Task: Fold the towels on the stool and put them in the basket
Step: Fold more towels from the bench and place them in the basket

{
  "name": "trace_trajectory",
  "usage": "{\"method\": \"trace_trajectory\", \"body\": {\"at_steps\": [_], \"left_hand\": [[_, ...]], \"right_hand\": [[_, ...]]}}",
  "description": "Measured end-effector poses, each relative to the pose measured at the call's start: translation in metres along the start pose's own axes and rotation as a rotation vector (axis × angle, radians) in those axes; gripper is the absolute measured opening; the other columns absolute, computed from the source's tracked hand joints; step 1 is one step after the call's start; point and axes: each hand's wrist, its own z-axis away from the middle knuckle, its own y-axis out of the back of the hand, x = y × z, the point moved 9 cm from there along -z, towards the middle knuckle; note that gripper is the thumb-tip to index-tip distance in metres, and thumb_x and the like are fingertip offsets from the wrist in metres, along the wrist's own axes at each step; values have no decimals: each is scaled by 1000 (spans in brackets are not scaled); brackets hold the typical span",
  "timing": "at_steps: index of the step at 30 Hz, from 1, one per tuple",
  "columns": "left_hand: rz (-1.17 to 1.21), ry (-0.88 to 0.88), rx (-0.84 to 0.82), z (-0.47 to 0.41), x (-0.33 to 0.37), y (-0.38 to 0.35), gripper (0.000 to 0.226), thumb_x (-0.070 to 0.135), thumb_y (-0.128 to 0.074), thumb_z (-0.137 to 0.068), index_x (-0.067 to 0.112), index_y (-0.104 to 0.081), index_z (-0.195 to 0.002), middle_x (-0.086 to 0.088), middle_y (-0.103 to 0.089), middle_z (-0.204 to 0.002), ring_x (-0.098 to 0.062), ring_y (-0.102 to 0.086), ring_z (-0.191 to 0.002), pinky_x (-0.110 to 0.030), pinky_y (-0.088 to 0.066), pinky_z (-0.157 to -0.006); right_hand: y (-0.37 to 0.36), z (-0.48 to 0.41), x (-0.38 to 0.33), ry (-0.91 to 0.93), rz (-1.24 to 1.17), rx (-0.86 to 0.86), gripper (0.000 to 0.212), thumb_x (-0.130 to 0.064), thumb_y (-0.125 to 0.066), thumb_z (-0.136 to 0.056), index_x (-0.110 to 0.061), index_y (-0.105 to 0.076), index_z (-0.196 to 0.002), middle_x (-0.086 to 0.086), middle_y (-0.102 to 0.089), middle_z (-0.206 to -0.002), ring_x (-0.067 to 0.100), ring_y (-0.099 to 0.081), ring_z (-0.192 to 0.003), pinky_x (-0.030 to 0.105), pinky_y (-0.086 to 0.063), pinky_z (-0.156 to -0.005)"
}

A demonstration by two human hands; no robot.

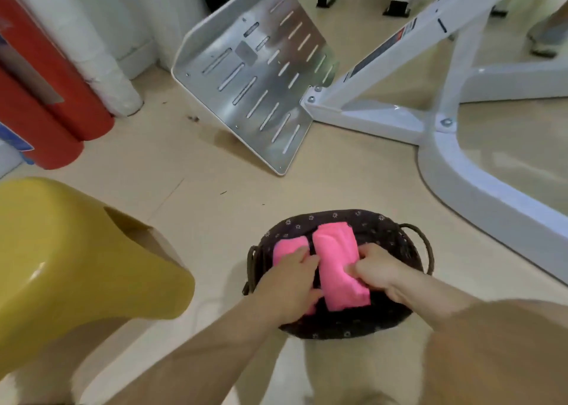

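Observation:
A dark woven basket (pixel 390 229) with a flower-print lining stands on the floor in front of me. Two folded pink towels lie inside it. The larger towel (pixel 336 260) lies on the right, and my right hand (pixel 379 271) grips its right edge with curled fingers. The smaller towel (pixel 287 248) lies on the left, partly under my left hand (pixel 290 284), whose fingers lie on it and against the larger towel's left edge. The yellow plastic stool (pixel 70 251) stands at the left with nothing visible on its top.
A slotted metal plate (pixel 255 75) on a white machine frame (pixel 461 146) lies beyond the basket. Red rolls (pixel 46 103) and a white roll (pixel 101 63) lean at the far left. Beige tiled floor (pixel 199 165) lies between them.

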Motion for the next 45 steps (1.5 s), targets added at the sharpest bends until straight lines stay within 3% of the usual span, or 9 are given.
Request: {"method": "trace_trajectory", "body": {"at_steps": [3,8,12,19,22,27,35,40,45], "left_hand": [[18,32,33,-11,-6,-9,64,38,-49,-94,12,-25,-148,-7,-20,-157,-23,-24,-141,-35,-26,-114],[-127,85,-46,-16,-13,-32,84,49,-56,-87,25,-8,-151,7,2,-161,-23,-15,-142,-47,-40,-101],[-202,63,4,-20,-8,-40,96,63,-56,-79,25,-5,-151,7,3,-160,-25,-15,-140,-54,-35,-99],[-233,53,94,-35,-7,-30,80,67,-42,-84,29,-14,-148,9,2,-161,-28,-22,-138,-53,-33,-95],[-204,83,-3,-38,-13,-38,107,80,-48,-71,29,1,-151,11,9,-160,-28,-17,-138,-55,-30,-98],[-239,96,-78,-44,-12,-51,128,77,-64,-61,25,11,-151,8,18,-159,-28,-7,-143,-55,-26,-103],[-312,91,-159,-47,-15,-62,131,63,-74,-63,22,16,-150,1,25,-158,-31,0,-145,-56,-24,-105],[-108,100,-445,-51,-16,-48,133,70,-71,-63,23,18,-150,7,29,-156,-33,14,-145,-61,-10,-112],[-215,55,-226,-47,-15,-51,108,53,-64,-82,23,13,-151,6,27,-157,-32,0,-144,-61,-20,-106]], "right_hand": [[-14,-15,7,-5,13,38,26,-1,-52,-80,-3,-63,-103,16,-68,-94,31,-67,-86,42,-58,-74],[-24,-31,15,46,170,81,19,-11,-56,-83,-1,-67,-96,18,-70,-99,35,-64,-97,38,-52,-81],[-23,-33,11,77,388,104,16,-24,-57,-88,-11,-50,-94,15,-65,-108,33,-60,-103,32,-43,-75],[-15,-18,-17,392,653,291,74,-31,-63,-82,-15,-26,-144,8,-37,-134,28,-45,-121,40,-49,-88],[-31,-16,-21,566,786,79,95,-38,-70,-76,-16,-16,-151,4,-15,-155,22,-13,-144,46,-40,-105],[-45,-28,4,483,1043,-177,117,-46,-69,-78,-12,17,-150,-1,25,-158,15,19,-146,45,-19,-119],[-50,-26,1,392,979,-302,136,-52,-78,-67,-13,26,-147,3,31,-155,17,24,-144,40,-8,-121],[-42,-32,-16,388,869,-329,112,-55,-63,-83,-10,15,-151,2,20,-159,16,18,-146,33,-1,-121],[-52,-29,-4,443,985,-108,114,-51,-66,-80,-9,13,-151,2,22,-159,13,14,-147,35,-15,-120]]}}
